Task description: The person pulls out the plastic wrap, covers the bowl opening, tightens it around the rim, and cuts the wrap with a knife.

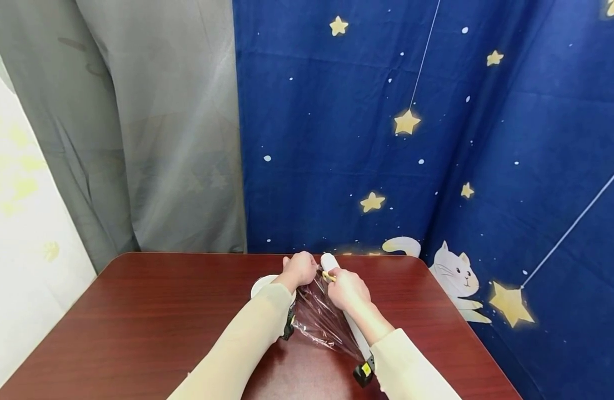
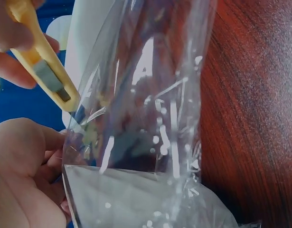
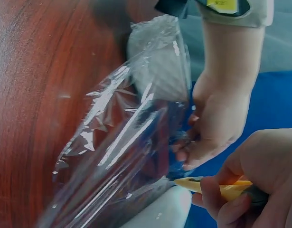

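Observation:
My right hand [image 1: 349, 289] grips a yellow utility knife [image 2: 46, 71] with a grey slider. In the left wrist view its blade lies right at the edge of a sheet of clear plastic wrap [image 2: 141, 95]. My left hand [image 1: 300, 268] pinches that sheet at its far edge, fingers curled. The wrap stretches in creases from a long white roll [image 1: 358, 336], which lies beneath my right hand and forearm. A white bowl [image 1: 261, 284] sits by my left wrist, partly hidden by the forearm; wrap overlaps it in both wrist views.
Everything stands on a dark red wooden table [image 1: 186, 311], close to its far edge. Behind it hang a grey curtain [image 1: 176, 139] and a blue star-patterned curtain [image 1: 327, 139]. A small black camera [image 1: 363, 373] is strapped at the right wrist.

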{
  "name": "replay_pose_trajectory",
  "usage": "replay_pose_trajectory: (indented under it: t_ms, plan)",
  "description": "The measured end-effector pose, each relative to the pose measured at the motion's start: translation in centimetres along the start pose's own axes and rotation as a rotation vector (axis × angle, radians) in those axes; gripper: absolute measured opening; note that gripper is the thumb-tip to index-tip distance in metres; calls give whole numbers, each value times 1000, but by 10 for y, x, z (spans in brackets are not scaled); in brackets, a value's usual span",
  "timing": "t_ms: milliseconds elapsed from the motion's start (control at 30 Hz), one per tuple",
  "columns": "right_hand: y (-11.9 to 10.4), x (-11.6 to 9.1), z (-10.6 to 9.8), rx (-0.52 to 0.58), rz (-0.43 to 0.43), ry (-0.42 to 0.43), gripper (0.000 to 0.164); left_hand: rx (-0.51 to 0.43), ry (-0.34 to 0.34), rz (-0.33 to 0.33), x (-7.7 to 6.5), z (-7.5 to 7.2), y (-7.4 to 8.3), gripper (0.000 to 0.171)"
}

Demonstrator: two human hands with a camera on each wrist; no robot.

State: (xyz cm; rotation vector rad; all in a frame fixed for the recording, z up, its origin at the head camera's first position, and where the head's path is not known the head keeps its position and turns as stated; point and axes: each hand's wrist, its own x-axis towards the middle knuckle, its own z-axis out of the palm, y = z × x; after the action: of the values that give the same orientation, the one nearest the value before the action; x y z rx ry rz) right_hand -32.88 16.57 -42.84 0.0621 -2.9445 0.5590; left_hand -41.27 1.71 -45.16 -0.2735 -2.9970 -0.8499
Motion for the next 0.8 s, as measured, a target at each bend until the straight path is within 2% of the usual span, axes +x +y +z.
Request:
replay_pose_trajectory:
  t_ms: [133,367,800]
  plan:
    - [3,2,3,-11,-1,3,39,-11,10,4,2,0,-2,17]
    - [7,-7,-10,-14,-1,-37,35,-38,-17,-32,4,-2,-6,21]
    - [14,-19,-29,-19,16,-87,36,-77,13,7,4,-3,-13,18]
